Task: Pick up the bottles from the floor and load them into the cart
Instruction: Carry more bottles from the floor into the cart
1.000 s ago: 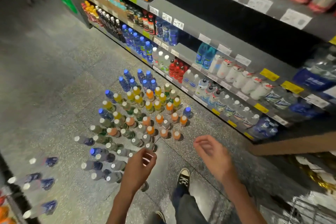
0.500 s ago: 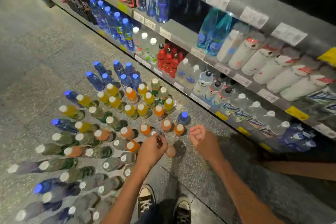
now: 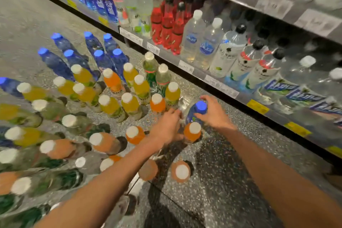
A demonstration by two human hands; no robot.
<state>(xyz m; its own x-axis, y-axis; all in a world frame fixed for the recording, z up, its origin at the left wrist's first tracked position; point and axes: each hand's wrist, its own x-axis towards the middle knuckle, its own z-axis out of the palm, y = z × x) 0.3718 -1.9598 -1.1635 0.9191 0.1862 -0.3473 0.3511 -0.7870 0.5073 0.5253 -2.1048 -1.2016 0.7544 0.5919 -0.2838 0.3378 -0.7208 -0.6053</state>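
Several bottles stand on the speckled floor (image 3: pixel 222 172): blue-capped blue ones at the back, yellow and orange juice bottles with white caps in the middle, greenish ones at the left. My right hand (image 3: pixel 214 114) grips the neck of a blue-capped bottle (image 3: pixel 200 107) at the group's right edge. My left hand (image 3: pixel 166 127) hangs blurred just left of it, fingers bent down beside an orange bottle (image 3: pixel 192 132); whether it holds a bottle is hidden. The cart is out of view.
A store shelf (image 3: pixel 212 79) full of water and red drink bottles runs along the right, close behind the floor bottles. Two orange bottles (image 3: pixel 182 171) stand near my forearms. Open floor lies at the lower right.
The view has dropped closer to the floor. Both hands moved forward and down; my right hand, a loose fist before, now grips the blue-capped bottle. My left hand shifted right.
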